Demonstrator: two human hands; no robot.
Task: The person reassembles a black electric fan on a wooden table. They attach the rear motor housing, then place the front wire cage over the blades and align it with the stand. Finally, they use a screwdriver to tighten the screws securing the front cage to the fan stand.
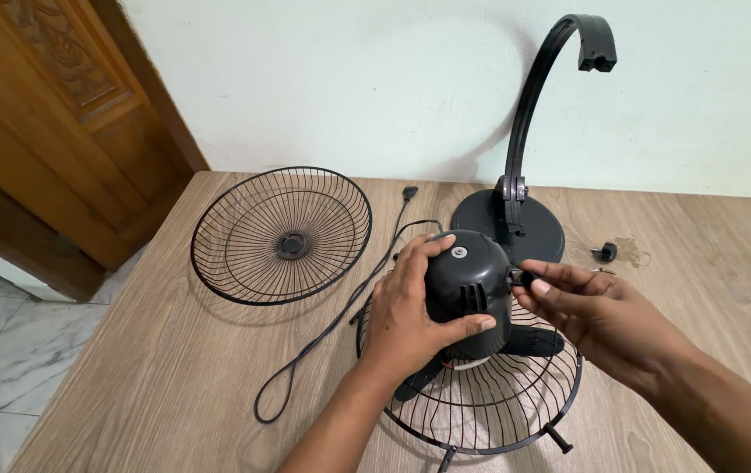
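Nearest the camera, a black wire fan guard [489, 407] is lying on the wood-grain surface [130, 377] under the black plastic fan motor housing [467, 280]. The left hand [410, 320] is clasping the housing while the right hand [599, 311] is pinching a small black knob [524, 278] at its side, seemingly turning it; steadiness is what this step needs. Farther back are lying a second round black wire guard [281, 235], a black power cord [331, 324] and the black round base with its curved arm [524, 175].

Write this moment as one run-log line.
left hand: grips fan motor housing | right hand: fingertips pinch small knob on housing side | rear grille: beneath
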